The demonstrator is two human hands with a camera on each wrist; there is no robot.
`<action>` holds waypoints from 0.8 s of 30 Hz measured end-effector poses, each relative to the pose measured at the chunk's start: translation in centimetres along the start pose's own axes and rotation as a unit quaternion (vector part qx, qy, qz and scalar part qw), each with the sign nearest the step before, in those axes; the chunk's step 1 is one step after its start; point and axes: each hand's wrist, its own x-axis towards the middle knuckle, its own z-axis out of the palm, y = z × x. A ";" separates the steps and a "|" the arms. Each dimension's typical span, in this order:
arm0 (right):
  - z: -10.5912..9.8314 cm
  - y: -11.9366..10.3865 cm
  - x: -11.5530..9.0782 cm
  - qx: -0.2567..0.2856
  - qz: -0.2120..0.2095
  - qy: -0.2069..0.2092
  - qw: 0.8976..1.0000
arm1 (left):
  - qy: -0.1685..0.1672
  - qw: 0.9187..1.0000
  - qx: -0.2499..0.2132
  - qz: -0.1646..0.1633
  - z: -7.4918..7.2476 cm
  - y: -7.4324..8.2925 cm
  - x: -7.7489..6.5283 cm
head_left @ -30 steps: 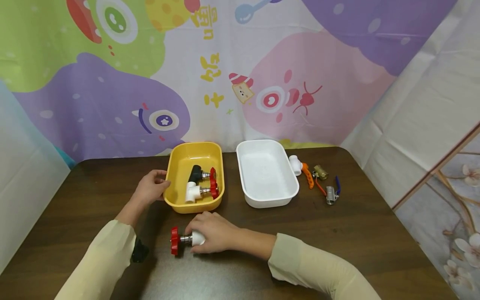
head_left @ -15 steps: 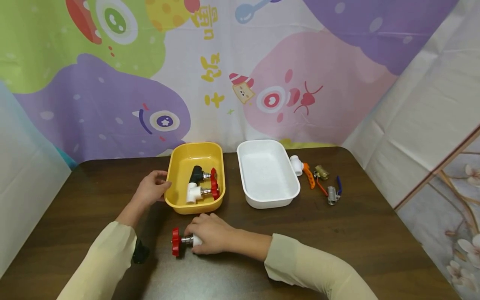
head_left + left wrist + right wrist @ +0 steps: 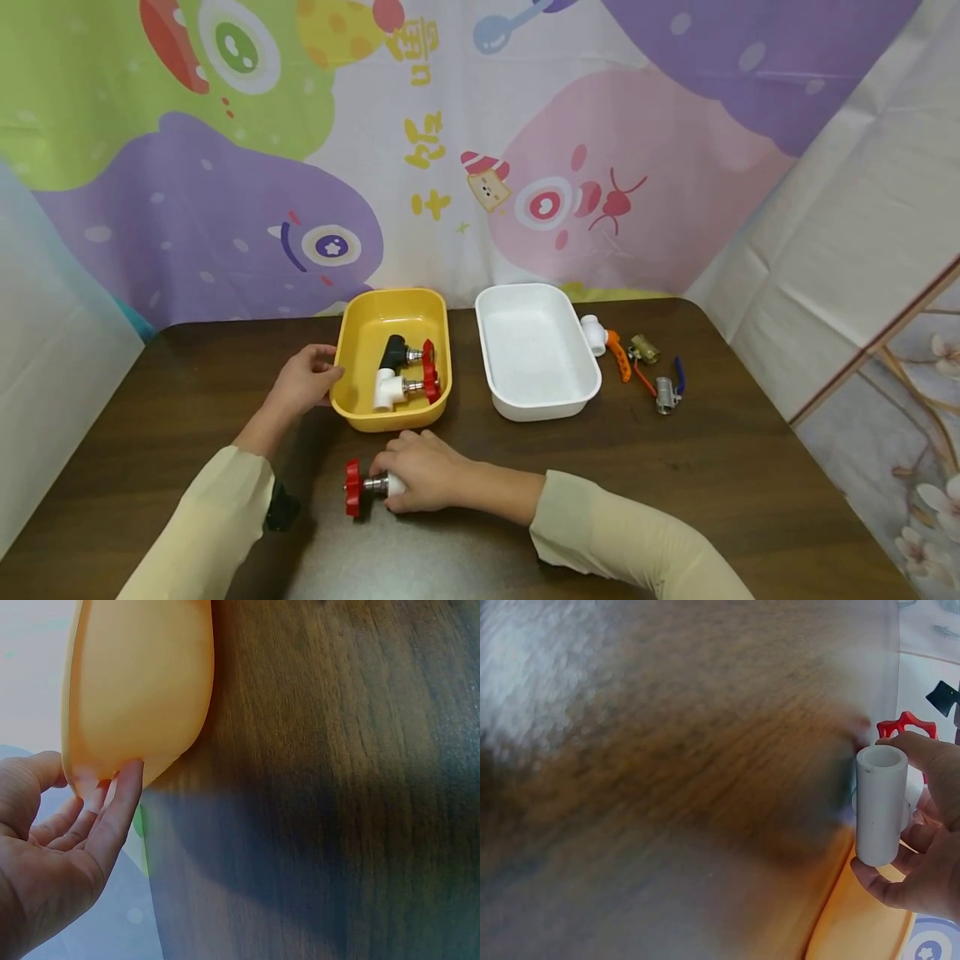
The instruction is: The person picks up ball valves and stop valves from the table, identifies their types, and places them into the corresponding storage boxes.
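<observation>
My left hand (image 3: 303, 381) holds the left side of a yellow tray (image 3: 390, 422). In the left wrist view its thumb is at the rim and its fingers (image 3: 129, 791) lie against the outer wall. Inside the tray are a black valve (image 3: 392, 353) and a white valve (image 3: 385, 389), both with red handwheels. Just in front of the tray, my right hand (image 3: 429, 472) grips another white valve (image 3: 880, 814), its red handwheel (image 3: 352, 487) pointing left. The palm hides much of that valve's body in the head view; its pipe end faces the right wrist camera.
To the right of the yellow tray stands a white tray (image 3: 536, 354). Beyond it lie a white ball valve (image 3: 592, 335) with an orange handle, a brass one (image 3: 646, 348) with a red handle and a steel one (image 3: 664, 395) with a blue handle. A cartoon curtain (image 3: 442, 250) hangs behind the table.
My right hand covers slightly more of the valve's white body than a second ago. The left hand keeps its place at the yellow tray, and the head view has shifted a little.
</observation>
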 end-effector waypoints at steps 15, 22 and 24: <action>-1.7 0.8 -0.3 0.005 -0.001 0.019 1.000 | 0.004 1.000 0.004 0.003 0.0 0.1 0.1; -2.4 1.3 -0.2 0.009 -0.005 0.039 0.999 | 0.004 1.000 0.006 0.003 0.1 0.0 -0.1; -2.5 1.4 -0.2 0.011 -0.003 0.040 0.999 | 0.004 1.000 0.006 0.002 0.1 0.0 -0.1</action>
